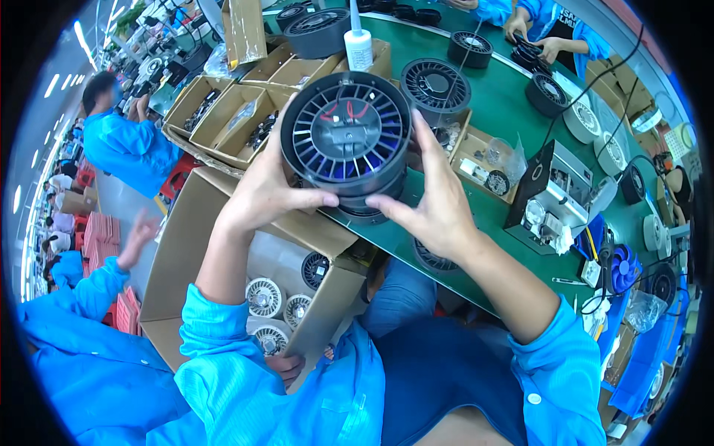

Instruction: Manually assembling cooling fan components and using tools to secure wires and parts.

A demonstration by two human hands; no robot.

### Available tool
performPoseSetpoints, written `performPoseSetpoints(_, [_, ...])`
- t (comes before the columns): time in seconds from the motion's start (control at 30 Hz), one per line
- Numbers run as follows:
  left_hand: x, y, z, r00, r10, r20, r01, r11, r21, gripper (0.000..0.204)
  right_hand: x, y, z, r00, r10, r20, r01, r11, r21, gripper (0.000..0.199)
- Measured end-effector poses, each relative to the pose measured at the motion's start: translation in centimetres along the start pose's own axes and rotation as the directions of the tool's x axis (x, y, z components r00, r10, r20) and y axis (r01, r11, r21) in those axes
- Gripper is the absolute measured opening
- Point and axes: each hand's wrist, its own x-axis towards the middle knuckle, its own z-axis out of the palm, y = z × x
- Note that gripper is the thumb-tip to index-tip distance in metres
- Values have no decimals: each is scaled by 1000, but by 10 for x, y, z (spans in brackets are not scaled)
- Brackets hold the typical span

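Observation:
Between my two hands is a black round fan [346,137], raised over the near edge of the green workbench. Red wires show at its hub, and bluish-purple blades show through the radial slots. Beneath it are more black rings; whether they belong to the same fan or to a stack I cannot tell. My left hand [266,186] grips its left side, thumb at the lower front. On the opposite side my right hand [439,201] is closed round it in the same way. Just behind the held fan lies a black fan with a slotted face [436,84].
Cardboard bins of small parts [223,119] and a white bottle [358,49] stand beyond my left hand. Below is an open carton [197,249] holding white and black fans. A metal fixture [547,197] sits at right. Co-workers are at the left and across the bench.

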Motion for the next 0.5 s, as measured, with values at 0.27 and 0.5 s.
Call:
performPoseSetpoints(0.27, [0, -9, 14, 996, 77, -43, -72, 991, 110, 150, -4, 17, 2, 997, 82, -6, -81, 996, 30, 127])
performPoseSetpoints(0.5, [-3, -10, 14, 996, 69, -57, -61, 990, 128, 152, -8, 19, 15, 980, 192, 57, -193, 981, 24, 129])
